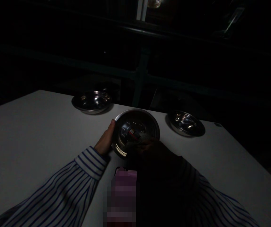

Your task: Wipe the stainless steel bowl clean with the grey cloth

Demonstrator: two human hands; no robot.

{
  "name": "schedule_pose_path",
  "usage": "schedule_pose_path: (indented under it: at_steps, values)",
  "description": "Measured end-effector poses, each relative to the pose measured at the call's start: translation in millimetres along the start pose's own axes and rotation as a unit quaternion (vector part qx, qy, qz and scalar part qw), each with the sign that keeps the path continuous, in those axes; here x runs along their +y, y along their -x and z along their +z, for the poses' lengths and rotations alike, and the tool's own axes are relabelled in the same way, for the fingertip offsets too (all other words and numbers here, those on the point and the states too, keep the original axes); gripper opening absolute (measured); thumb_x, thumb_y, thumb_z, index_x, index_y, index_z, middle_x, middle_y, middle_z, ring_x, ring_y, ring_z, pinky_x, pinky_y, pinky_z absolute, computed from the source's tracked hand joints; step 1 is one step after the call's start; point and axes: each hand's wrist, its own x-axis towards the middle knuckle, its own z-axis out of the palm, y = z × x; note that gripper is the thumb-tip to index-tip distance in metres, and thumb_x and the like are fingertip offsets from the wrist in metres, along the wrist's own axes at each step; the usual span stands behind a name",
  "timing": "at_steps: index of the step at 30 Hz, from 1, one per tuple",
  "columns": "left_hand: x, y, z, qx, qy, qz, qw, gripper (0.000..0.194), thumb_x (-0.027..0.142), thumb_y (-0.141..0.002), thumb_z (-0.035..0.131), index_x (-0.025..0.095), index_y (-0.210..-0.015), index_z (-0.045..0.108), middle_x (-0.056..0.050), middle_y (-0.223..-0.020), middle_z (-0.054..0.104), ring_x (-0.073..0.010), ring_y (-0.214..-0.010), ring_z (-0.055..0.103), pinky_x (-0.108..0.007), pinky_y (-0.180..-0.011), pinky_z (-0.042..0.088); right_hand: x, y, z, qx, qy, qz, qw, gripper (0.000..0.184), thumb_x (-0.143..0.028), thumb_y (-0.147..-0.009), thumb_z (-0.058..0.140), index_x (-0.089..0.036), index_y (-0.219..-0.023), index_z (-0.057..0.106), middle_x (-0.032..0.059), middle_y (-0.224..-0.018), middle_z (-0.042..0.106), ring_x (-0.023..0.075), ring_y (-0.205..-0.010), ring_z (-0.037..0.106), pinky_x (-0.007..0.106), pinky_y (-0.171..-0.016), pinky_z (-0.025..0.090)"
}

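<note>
A steel bowl (147, 121) stands in the middle of the white table (31, 132), with a small red and white object (133, 132) inside it. My left hand (106, 140) grips the bowl's left rim, thumb up along the edge. My right hand (149, 145) is in deep shadow at the bowl's near edge, reaching into it; its fingers do not show clearly. Both arms wear striped sleeves.
Two more steel bowls stand at the far edge, one to the left (91, 101) and one to the right (186, 123). A pink blurred thing (123, 192) lies between my forearms. The room behind the table is dark.
</note>
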Motion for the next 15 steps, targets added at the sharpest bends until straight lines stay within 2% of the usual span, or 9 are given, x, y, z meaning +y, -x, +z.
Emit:
schedule_pose_path:
  at_steps: [3, 6, 9, 11, 15]
  values:
    - [7, 4, 6.8, -0.030, 0.056, -0.051, 0.997, 0.072, 0.070, -0.078, 0.029, 0.018, -0.116, 0.061, -0.009, -0.110, 0.068, -0.0285, -0.115, 0.054, -0.041, -0.101, 0.038, -2, -1, -2, 0.008, -0.003, 0.006, 1.000, 0.026, -0.030, -0.089, 0.049, -0.022, -0.109, 0.063, 0.0065, -0.106, 0.068, 0.0223, -0.108, 0.056, 0.039, -0.090, 0.042]
    - [8, 5, 12.4, -0.039, 0.075, -0.051, 0.995, 0.073, 0.071, -0.078, 0.031, 0.017, -0.117, 0.060, -0.010, -0.109, 0.069, -0.0298, -0.113, 0.055, -0.042, -0.100, 0.039, -4, -4, 4, 0.024, -0.006, -0.001, 1.000, 0.024, -0.027, -0.091, 0.045, -0.019, -0.104, 0.064, 0.0083, -0.107, 0.067, 0.0216, -0.105, 0.057, 0.039, -0.090, 0.044]
    - [2, 4, 16.0, -0.028, 0.084, -0.024, 0.996, 0.070, 0.069, -0.078, 0.033, 0.018, -0.119, 0.059, -0.008, -0.111, 0.068, -0.0281, -0.115, 0.054, -0.041, -0.102, 0.037, -3, -12, 21, 0.061, -0.005, -0.007, 0.998, 0.030, -0.021, -0.092, 0.042, -0.019, -0.117, 0.057, 0.0093, -0.118, 0.061, 0.0205, -0.110, 0.055, 0.040, -0.093, 0.044]
    - [-2, 3, 16.8, -0.025, 0.094, -0.024, 0.995, 0.071, 0.070, -0.078, 0.032, 0.018, -0.120, 0.058, -0.008, -0.112, 0.067, -0.0274, -0.116, 0.054, -0.041, -0.103, 0.037, -1, -21, 36, 0.075, -0.001, -0.021, 0.997, 0.034, -0.015, -0.091, 0.039, -0.017, -0.121, 0.054, 0.0094, -0.122, 0.059, 0.0179, -0.114, 0.053, 0.036, -0.094, 0.045]
    - [-6, 1, 10.6, -0.003, 0.068, -0.014, 0.998, 0.071, 0.069, -0.079, 0.031, 0.018, -0.120, 0.058, -0.007, -0.111, 0.068, -0.0277, -0.114, 0.055, -0.042, -0.102, 0.038, 3, -34, 57, 0.059, 0.015, -0.033, 0.998, 0.040, -0.006, -0.087, 0.038, -0.017, -0.122, 0.053, 0.0077, -0.121, 0.060, 0.0163, -0.113, 0.054, 0.032, -0.092, 0.047]
